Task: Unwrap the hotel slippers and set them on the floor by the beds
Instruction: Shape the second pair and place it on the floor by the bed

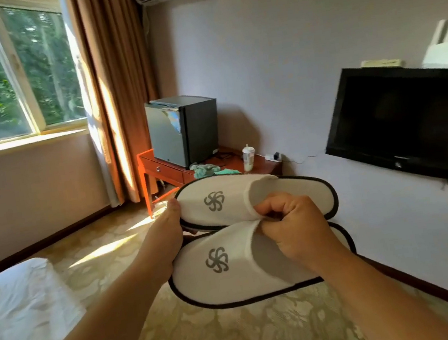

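Observation:
Two white hotel slippers with black edging and a grey pinwheel logo are held side by side in the air above the patterned carpet. The far slipper [221,199] lies partly over the near slipper [225,267]. My left hand [166,235] grips their toe ends from the left, thumb on the far slipper's edge. My right hand [291,223] pinches the opening edges of both uppers between fingers and thumb. No wrapping is visible on them.
A white-sheeted bed [15,314] sits at lower left. Ahead stand an orange wooden desk [159,170] with a mini fridge [182,129], a cup and cloths. A black TV [406,121] hangs on the right wall. Carpet [212,338] stretches below.

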